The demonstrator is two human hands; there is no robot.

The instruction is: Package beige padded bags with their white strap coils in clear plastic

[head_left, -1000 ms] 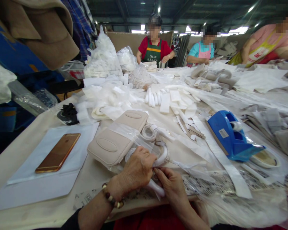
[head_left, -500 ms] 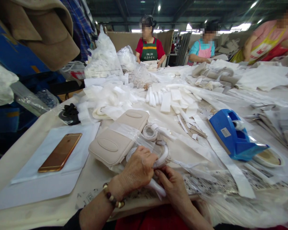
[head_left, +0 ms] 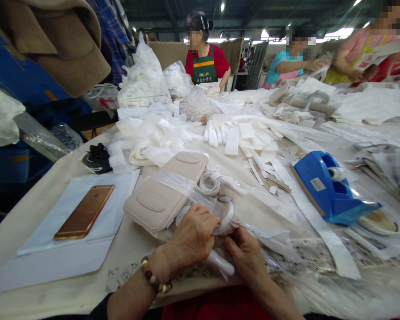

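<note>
The white-wrapped loop [head_left: 229, 217] lies just below the middle of the frame, its curve showing between the two hands and rising above them. Over the last second the right hand [head_left: 242, 253] has slid a little rightward along the loop's lower edge, away from the left, while the left hand [head_left: 196, 231] has kept its hold; this suggests the left steadies the piece and the right works on its edge. The left hand is curled tight over the loop's left side. The right has thumb and fingers drawn toward that lower edge, but whether they pinch it I cannot tell. A white tube [head_left: 222, 264] sticks out below the left hand. Just up and left lies the beige bag [head_left: 165, 191], with a wrapped coil [head_left: 209, 184] beside it on the desk [head_left: 96, 289]. Farther out are a phone [head_left: 84, 212] at left and a blue tape dispenser [head_left: 333, 191] at right.
</note>
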